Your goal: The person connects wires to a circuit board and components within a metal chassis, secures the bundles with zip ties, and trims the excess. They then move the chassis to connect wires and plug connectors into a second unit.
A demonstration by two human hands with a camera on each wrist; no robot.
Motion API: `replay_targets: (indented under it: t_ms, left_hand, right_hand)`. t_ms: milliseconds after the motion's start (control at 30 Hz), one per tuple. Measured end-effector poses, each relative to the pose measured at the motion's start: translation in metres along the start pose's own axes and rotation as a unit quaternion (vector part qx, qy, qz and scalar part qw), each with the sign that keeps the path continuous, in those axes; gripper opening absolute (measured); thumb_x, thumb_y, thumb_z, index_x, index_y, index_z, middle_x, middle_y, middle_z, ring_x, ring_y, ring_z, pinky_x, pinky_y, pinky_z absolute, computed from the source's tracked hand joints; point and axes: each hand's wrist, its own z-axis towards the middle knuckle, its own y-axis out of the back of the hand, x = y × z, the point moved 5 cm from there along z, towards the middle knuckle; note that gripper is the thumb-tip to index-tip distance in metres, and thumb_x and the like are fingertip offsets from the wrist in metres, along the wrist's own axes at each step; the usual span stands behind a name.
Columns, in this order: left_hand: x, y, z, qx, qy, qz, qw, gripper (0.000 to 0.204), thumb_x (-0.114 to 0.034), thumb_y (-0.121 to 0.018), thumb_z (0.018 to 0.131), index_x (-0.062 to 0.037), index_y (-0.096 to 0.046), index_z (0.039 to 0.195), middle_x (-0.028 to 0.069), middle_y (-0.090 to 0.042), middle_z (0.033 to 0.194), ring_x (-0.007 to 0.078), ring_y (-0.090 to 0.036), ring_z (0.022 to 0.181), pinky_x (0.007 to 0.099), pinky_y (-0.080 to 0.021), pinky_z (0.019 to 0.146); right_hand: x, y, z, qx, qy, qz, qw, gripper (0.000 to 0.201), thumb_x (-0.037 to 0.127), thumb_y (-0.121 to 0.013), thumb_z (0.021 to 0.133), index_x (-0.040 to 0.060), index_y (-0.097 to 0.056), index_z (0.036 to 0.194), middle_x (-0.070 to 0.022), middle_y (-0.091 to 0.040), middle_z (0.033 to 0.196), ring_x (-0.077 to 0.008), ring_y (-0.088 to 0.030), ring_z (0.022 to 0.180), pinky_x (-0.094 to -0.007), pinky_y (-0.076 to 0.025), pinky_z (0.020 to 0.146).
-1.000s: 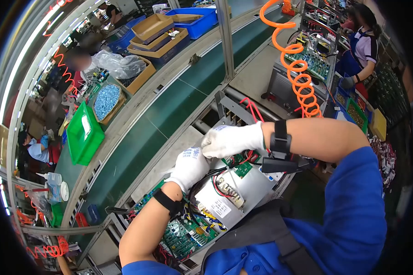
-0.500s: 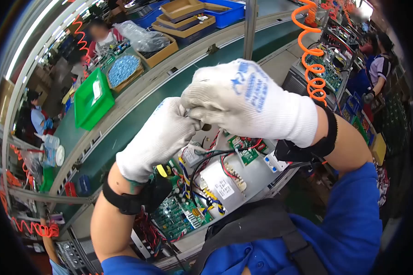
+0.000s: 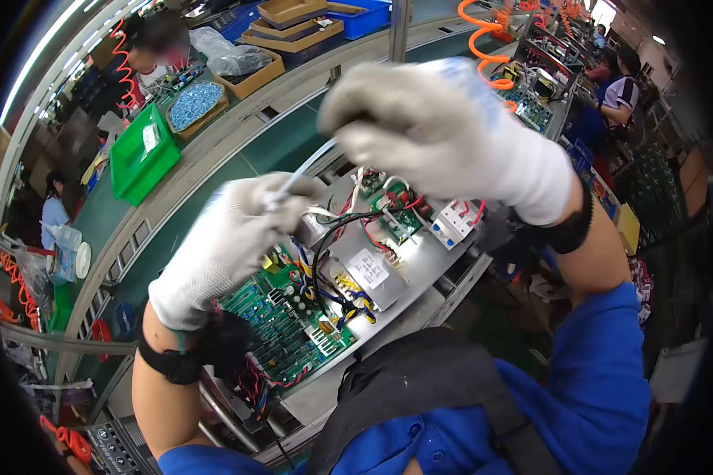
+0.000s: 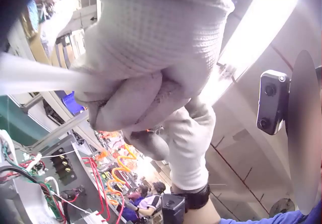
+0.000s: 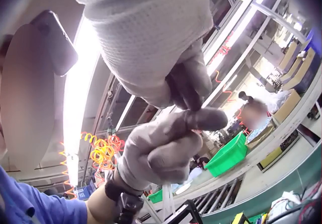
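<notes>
In the head view, a thin white strip [image 3: 309,166], like a cable tie, slants up from my gloved left hand [image 3: 230,241] towards my right. My left hand grips the strip; its fingers are curled, and in the left wrist view the strip [image 4: 40,77] runs out to the left edge. My gloved right hand [image 3: 444,131], blurred, is raised beside it with curled fingers. The strip's upper end meets its thumb in the head view, and I cannot tell whether it pinches the strip. Below both hands lies an open metal chassis with green circuit boards [image 3: 281,324], a labelled metal box [image 3: 371,273] and bundled wires.
A green conveyor belt [image 3: 242,162] runs behind the chassis. Beyond it stand a green bin [image 3: 142,158], a tray of blue parts [image 3: 196,105] and cardboard boxes [image 3: 293,38]. An orange coiled hose [image 3: 483,55] hangs at the right, near another person [image 3: 616,99].
Both hands have risen from the chassis wiring towards the camera. They were together half a second ago; now they are apart in the head view, with the white strip showing between them.
</notes>
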Motion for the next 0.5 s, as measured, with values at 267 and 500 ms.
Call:
replay_targets:
  t_ms: [267, 500]
  left_hand:
    - [-0.012, -0.010, 0.011, -0.065, 0.050, -0.063, 0.995, 0.034, -0.026, -0.063, 0.094, 0.0047, -0.064, 0.108, 0.0052, -0.066, 0.091, 0.0057, -0.055, 0.080, 0.0198, -0.044, 0.072]
    - [0.053, 0.004, 0.005, -0.042, 0.236, -0.008, 0.971, 0.012, -0.007, -0.063, 0.090, 0.0039, -0.067, 0.092, -0.0009, -0.061, 0.072, 0.0039, -0.050, 0.068, 0.0206, -0.041, 0.060]
  right_hand:
    - [-0.027, -0.028, -0.006, 0.078, -0.074, 0.176, 0.979, 0.012, 0.012, -0.061, 0.081, 0.0064, -0.058, 0.091, -0.0140, -0.062, 0.078, -0.0331, -0.063, 0.074, -0.0391, -0.050, 0.065]
    - [-0.067, -0.079, -0.031, 0.315, -0.131, 0.105, 0.934, 0.020, 0.016, -0.061, 0.085, 0.0038, -0.061, 0.101, -0.0166, -0.065, 0.086, -0.0337, -0.065, 0.080, -0.0399, -0.051, 0.069]
